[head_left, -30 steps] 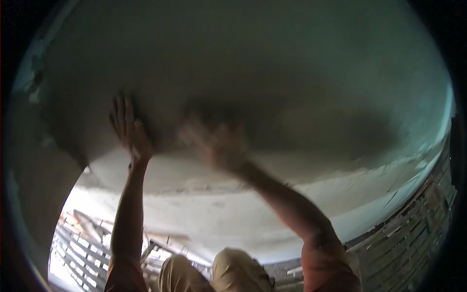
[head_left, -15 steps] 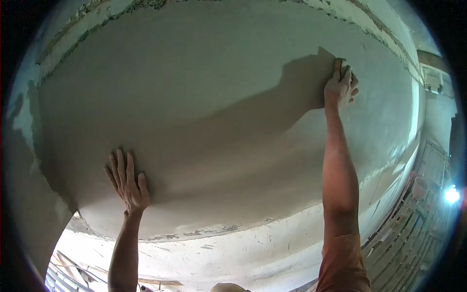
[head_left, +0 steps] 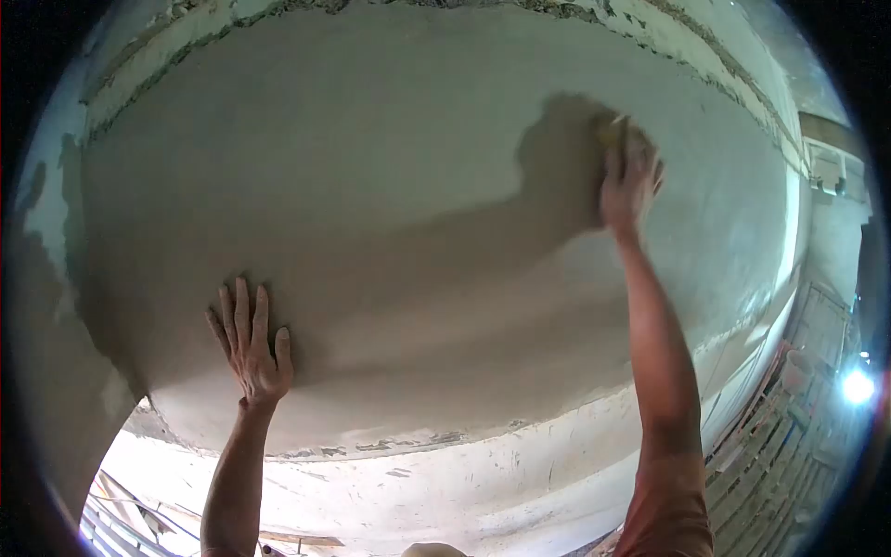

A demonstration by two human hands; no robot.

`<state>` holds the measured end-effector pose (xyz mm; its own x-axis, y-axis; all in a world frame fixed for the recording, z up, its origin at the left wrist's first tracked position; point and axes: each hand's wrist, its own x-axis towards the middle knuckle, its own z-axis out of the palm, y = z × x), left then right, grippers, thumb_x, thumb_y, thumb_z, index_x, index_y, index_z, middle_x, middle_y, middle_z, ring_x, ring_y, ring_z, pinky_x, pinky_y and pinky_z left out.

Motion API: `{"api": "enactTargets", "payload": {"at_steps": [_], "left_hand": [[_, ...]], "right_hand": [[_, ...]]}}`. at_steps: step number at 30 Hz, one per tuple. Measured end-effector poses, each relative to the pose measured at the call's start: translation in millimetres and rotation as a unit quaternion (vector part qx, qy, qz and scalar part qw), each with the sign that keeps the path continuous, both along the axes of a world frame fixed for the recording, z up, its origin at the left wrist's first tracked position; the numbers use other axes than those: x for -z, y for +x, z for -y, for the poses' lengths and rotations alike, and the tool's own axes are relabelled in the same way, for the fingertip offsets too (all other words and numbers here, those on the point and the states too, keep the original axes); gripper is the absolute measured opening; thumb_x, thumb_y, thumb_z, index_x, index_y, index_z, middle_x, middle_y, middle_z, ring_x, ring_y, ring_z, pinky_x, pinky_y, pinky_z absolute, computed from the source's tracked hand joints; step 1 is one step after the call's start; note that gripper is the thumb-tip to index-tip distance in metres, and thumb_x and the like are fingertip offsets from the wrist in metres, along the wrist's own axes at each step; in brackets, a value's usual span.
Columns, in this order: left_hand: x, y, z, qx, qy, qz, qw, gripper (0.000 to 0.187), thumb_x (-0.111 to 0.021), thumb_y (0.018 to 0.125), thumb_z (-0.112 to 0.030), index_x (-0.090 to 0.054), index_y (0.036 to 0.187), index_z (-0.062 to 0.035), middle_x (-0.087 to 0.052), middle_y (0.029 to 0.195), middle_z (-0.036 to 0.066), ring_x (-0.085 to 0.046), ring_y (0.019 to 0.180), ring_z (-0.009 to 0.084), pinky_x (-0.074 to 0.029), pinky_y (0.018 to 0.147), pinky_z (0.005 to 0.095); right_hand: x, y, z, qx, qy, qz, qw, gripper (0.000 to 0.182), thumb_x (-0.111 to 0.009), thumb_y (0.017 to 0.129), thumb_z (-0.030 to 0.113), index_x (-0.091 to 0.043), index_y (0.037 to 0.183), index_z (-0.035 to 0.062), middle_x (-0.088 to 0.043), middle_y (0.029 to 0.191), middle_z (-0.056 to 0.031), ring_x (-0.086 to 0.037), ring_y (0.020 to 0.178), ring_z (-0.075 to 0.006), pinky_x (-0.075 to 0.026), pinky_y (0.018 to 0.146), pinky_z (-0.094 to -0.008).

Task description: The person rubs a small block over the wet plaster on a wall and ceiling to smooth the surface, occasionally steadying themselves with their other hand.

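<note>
The left hand (head_left: pixel 251 348) lies flat, fingers spread, on smooth grey plaster (head_left: pixel 399 213); the right hand (head_left: pixel 629 181) presses a blurred yellowish float (head_left: pixel 613 130) against it.

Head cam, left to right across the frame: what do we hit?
Left hand flat on the plastered wall → shadow of the raised arm on the plaster → right hand pressing a small tool, blurred, against the wall → wooden slats → bright light at the far right edge.
</note>
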<state>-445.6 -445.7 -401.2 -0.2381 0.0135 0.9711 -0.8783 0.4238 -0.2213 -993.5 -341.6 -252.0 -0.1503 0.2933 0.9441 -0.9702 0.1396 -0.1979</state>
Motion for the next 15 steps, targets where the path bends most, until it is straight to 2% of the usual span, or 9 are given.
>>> {"api": "enactTargets", "payload": {"at_steps": [2, 4, 6, 7, 9, 11, 12, 13, 15], "left_hand": [[0, -1, 2, -0.009, -0.014, 0.004, 1.000, 0.060, -0.042, 0.104, -0.037, -0.045, 0.155, -0.0046, -0.031, 0.167, 0.018, -0.019, 0.157, 0.0411, -0.006, 0.125, 0.0646], [0, -1, 4, -0.013, -0.020, 0.005, 1.000, 0.060, -0.041, 0.104, -0.038, -0.045, 0.155, -0.0048, -0.030, 0.167, 0.017, -0.019, 0.157, 0.0409, -0.006, 0.126, 0.0645], [0, -1, 6, -0.019, -0.026, 0.009, 0.999, 0.060, -0.040, 0.105, -0.038, -0.045, 0.155, -0.0051, -0.030, 0.167, 0.017, -0.018, 0.157, 0.0407, -0.006, 0.126, 0.0643], [0, -1, 6, -0.013, -0.028, 0.008, 1.000, 0.060, -0.040, 0.105, -0.037, -0.044, 0.155, -0.0055, -0.031, 0.167, 0.017, -0.018, 0.157, 0.0406, -0.006, 0.126, 0.0639], [2, -2, 7, -0.004, -0.027, 0.007, 1.000, 0.060, -0.039, 0.105, -0.037, -0.044, 0.155, -0.0058, -0.031, 0.167, 0.017, -0.019, 0.157, 0.0405, -0.005, 0.126, 0.0635], [3, 0, 7, -0.029, -0.025, 0.003, 0.999, 0.059, -0.039, 0.105, -0.037, -0.044, 0.156, -0.0068, -0.032, 0.167, 0.017, -0.020, 0.157, 0.0404, -0.006, 0.126, 0.0631], [3, 2, 7, -0.029, -0.025, 0.003, 0.999, 0.059, -0.039, 0.105, -0.037, -0.044, 0.156, -0.0068, -0.032, 0.167, 0.017, -0.020, 0.157, 0.0404, -0.006, 0.126, 0.0631], [3, 3, 7, -0.033, -0.020, 0.004, 0.999, 0.059, -0.039, 0.104, -0.036, -0.044, 0.156, -0.0071, -0.033, 0.167, 0.016, -0.021, 0.157, 0.0402, -0.006, 0.126, 0.0628], [4, 2, 7, -0.036, -0.014, 0.004, 0.999, 0.059, -0.039, 0.104, -0.035, -0.043, 0.156, -0.0074, -0.033, 0.166, 0.016, -0.021, 0.157, 0.0401, -0.006, 0.126, 0.0626]], "right_hand": [[-53, -29, -3, -0.021, -0.097, 0.091, 0.991, 0.053, -0.053, 0.103, 0.043, -0.052, 0.151, 0.0203, -0.049, 0.152, -0.0079, -0.044, 0.135, -0.0372, -0.031, 0.114, -0.0580], [-94, -6, -7, -0.047, -0.111, 0.167, 0.979, 0.053, -0.056, 0.101, 0.042, -0.054, 0.149, 0.0208, -0.050, 0.148, -0.0070, -0.042, 0.135, -0.0349, -0.034, 0.112, -0.0542], [-101, 24, 3, -0.013, -0.066, 0.067, 0.995, 0.050, -0.055, 0.101, 0.040, -0.057, 0.147, 0.0193, -0.050, 0.148, -0.0068, -0.043, 0.135, -0.0349, -0.035, 0.111, -0.0534], [-89, 38, 17, 0.056, -0.063, 0.016, 0.996, 0.046, -0.054, 0.103, 0.036, -0.059, 0.145, 0.0184, -0.052, 0.146, -0.0055, -0.046, 0.131, -0.0338, -0.036, 0.110, -0.0518], [-40, 73, 13, 0.001, -0.017, -0.060, 0.998, 0.045, -0.052, 0.105, 0.032, -0.057, 0.148, 0.0188, -0.053, 0.146, -0.0053, -0.048, 0.128, -0.0332, -0.037, 0.110, -0.0503], [20, 77, -2, -0.028, 0.031, -0.076, 0.996, 0.045, -0.051, 0.106, 0.031, -0.056, 0.149, 0.0195, -0.052, 0.146, -0.0059, -0.048, 0.128, -0.0333, -0.036, 0.110, -0.0503], [35, 73, -4, -0.058, 0.078, -0.093, 0.991, 0.046, -0.050, 0.107, 0.031, -0.055, 0.151, 0.0202, -0.052, 0.147, -0.0065, -0.047, 0.128, -0.0334, -0.036, 0.110, -0.0503], [39, 62, -4, -0.057, 0.079, -0.093, 0.991, 0.046, -0.050, 0.107, 0.031, -0.055, 0.151, 0.0202, -0.052, 0.147, -0.0065, -0.047, 0.128, -0.0334, -0.036, 0.110, -0.0503], [40, 39, -7, 0.013, 0.039, -0.067, 0.997, 0.047, -0.048, 0.107, 0.034, -0.052, 0.153, 0.0212, -0.051, 0.148, -0.0069, -0.047, 0.128, -0.0333, -0.035, 0.112, -0.0508]]}}
